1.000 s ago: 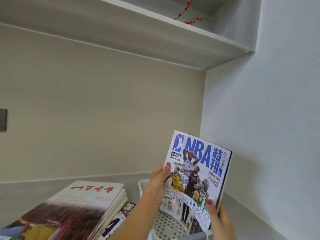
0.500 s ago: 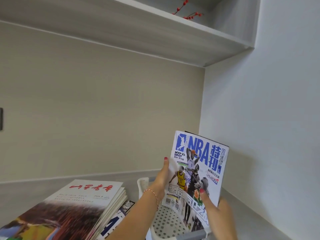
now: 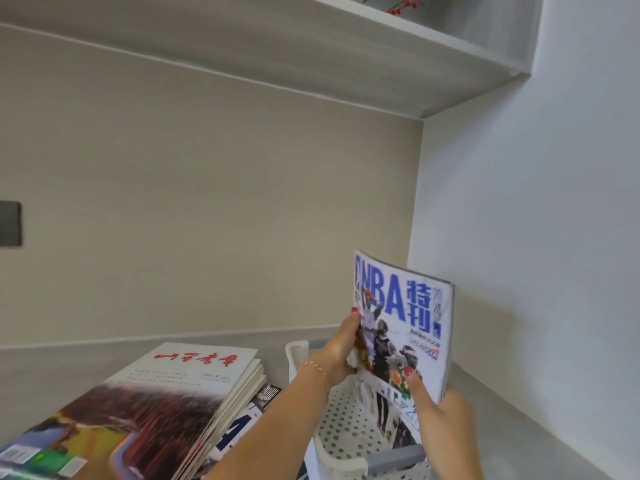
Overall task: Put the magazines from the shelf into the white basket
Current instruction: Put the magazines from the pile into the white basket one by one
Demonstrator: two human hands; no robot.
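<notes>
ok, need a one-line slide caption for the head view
Both hands, left hand and right hand, hold an NBA magazine upright in the white basket, beside a magazine stack.

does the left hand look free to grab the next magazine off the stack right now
Probably not yet: the left hand is gripping the NBA magazine over the white basket, together with the right hand. The magazine stack lies uncovered beside that arm.

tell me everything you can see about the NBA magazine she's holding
The NBA magazine is a thin, glossy issue: white cover, blue title lettering, basketball players pictured. Held upright and slightly tilted, its lower end dips into the white basket. The left hand grips its left edge; the right hand grips its lower right.
</notes>
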